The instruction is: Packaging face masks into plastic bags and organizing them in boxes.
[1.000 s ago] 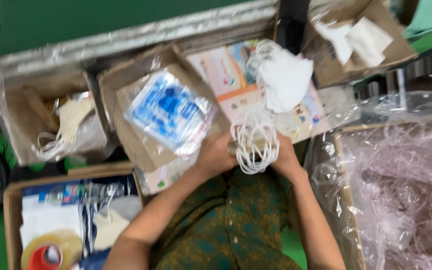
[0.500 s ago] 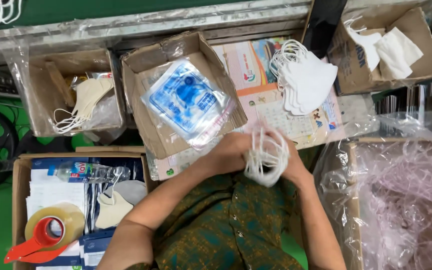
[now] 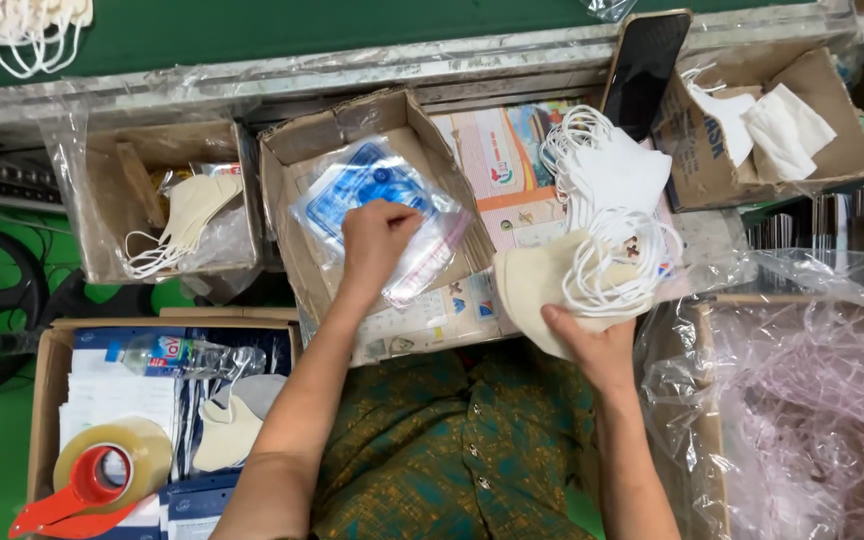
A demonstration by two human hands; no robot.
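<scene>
Surface: printed paper sheet (image 3: 512,190) over bench, green table edge (image 3: 282,30) behind.
Left hand (image 3: 377,238): fingers curled on clear plastic bags (image 3: 362,185) inside middle cardboard box (image 3: 287,240).
Right hand (image 3: 592,345): pinching cream face masks (image 3: 542,285), white ear loops (image 3: 617,260) on top.
Surroundings: tape dispenser (image 3: 102,470) in lower-left box; plastic-lined bin (image 3: 802,390) at right.

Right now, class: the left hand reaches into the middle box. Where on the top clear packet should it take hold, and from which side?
Probably at the packet's near right edge, coming from above: the left hand already rests there, the packets lie flat and tilted in the cardboard box, and its walls block a side approach. The right hand holds the masks.
</scene>
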